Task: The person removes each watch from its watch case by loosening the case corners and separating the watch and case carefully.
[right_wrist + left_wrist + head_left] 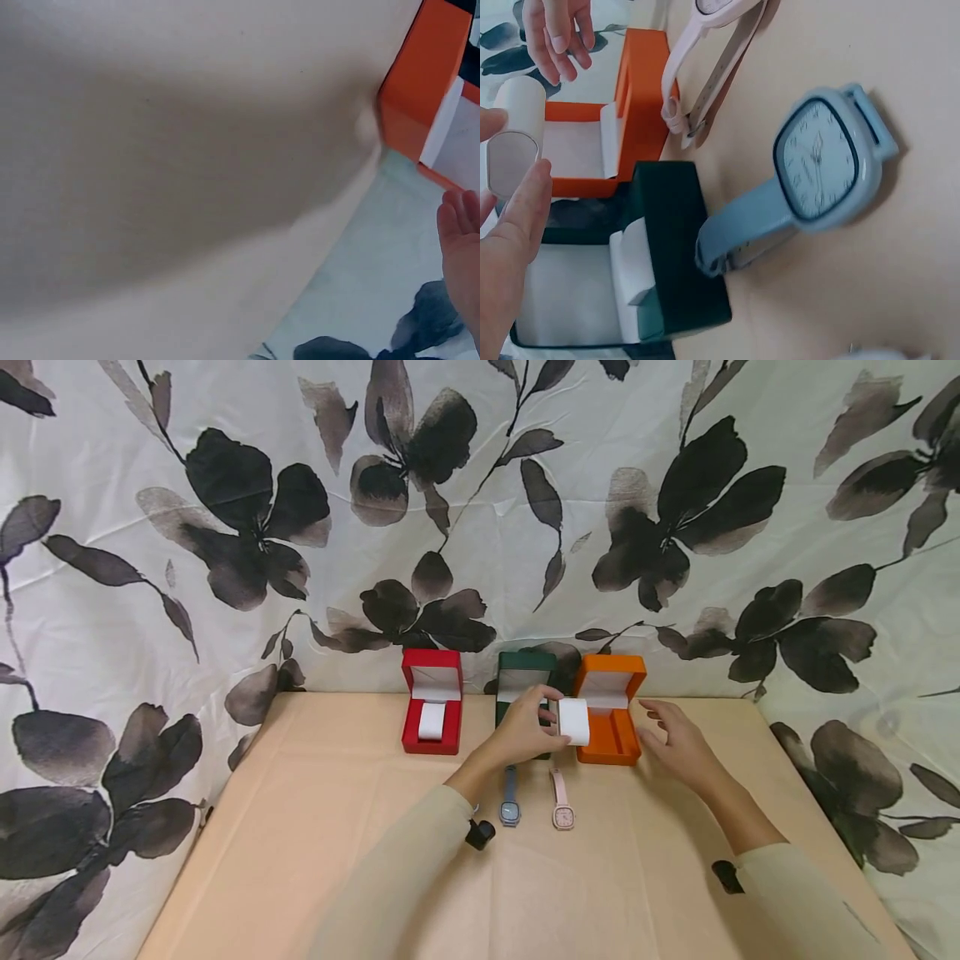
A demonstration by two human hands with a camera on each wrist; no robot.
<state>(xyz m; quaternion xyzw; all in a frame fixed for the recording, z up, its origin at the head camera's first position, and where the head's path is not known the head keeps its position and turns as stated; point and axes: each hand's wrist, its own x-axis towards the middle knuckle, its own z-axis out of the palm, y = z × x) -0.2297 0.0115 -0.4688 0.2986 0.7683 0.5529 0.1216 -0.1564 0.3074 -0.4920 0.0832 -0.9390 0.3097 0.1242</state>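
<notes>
In the head view my left hand [527, 728] pinches a white watch cushion [573, 722] by its end, between thumb and fingers, over the left side of an open orange watch box [628, 752]. The left wrist view shows the cushion's round grey end [514, 161]. To the right of the orange box my right hand [678, 743] hovers with loosely bent fingers, holding nothing. Behind the left hand stands an open green watch box [527, 662], partly hidden. A blue watch [510, 810] and a pink watch [562, 814] lie in front of the boxes.
An open red watch box [408, 739] with a white cushion [432, 721] inside stands left of the green one. The boxes line the back of the beige tabletop [337, 777], against a floral cloth [525, 527]. Small dark cameras [480, 834] sit at both wrists.
</notes>
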